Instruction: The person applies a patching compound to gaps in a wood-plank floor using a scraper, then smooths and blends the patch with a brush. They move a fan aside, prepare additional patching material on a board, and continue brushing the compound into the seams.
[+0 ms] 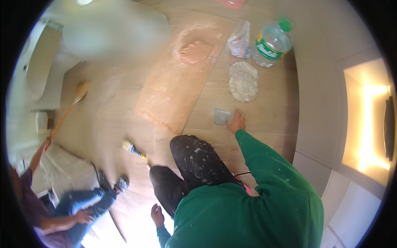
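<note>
My right hand (pixel 237 122) reaches forward to the floor, its fingers closed on the edge of a flat grey square plate (pixel 222 116) that looks like a scraper blade. Just beyond it lies a whitish, crusted oval piece (pixel 243 82). To the left, a long tan board (pixel 165 101) carries a pinkish mound of paste (pixel 196 51) ringed with pale powder. My left hand (pixel 157 215) hangs beside my left knee, fingers loosely apart and holding nothing visible. A paintbrush (pixel 131 147) with pale bristles rests on the floor left of my knees.
A large clear bottle (pixel 271 46) with a green cap stands at the far right beside a crumpled plastic bag (pixel 240 40). Pale cabinets (pixel 318 111) with a lit niche line the right. At left, a co-worker (pixel 53 219) holds a long-handled tool (pixel 64 118). A blurred pale shape covers the upper left.
</note>
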Tool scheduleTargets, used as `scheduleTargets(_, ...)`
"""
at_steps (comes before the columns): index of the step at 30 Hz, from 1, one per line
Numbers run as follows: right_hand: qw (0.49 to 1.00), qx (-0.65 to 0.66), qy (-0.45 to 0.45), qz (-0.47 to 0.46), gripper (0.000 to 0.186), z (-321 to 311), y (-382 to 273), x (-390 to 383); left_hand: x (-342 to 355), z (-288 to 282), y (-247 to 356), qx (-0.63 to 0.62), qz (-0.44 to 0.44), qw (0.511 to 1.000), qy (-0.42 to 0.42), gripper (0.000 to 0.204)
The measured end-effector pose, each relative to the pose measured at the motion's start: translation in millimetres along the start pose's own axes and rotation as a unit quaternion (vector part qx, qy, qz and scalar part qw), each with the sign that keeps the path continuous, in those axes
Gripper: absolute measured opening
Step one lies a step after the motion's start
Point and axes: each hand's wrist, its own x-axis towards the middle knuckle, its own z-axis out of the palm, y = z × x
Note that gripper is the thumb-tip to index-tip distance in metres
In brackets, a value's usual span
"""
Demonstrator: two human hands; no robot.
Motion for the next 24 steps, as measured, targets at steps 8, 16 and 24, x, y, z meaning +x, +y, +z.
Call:
scheduleTargets(8,1.000,-0.023,0.005,-0.015,0.120,9,-11,8,20,11,70,-0.257,-0.087,0.962,0.016,0.039)
scheduleTargets(16,0.993,-0.051,0.022,-0.100,0.120,16,22,25,322,117,196,-0.025,0.137,0.990,-0.026,0.056)
scheduleTargets(24,0.996,0.026,-0.037,-0.079,0.057,40,-61,95,492,197,238,-0.113,-0.248,0.962,0.021,0.065)
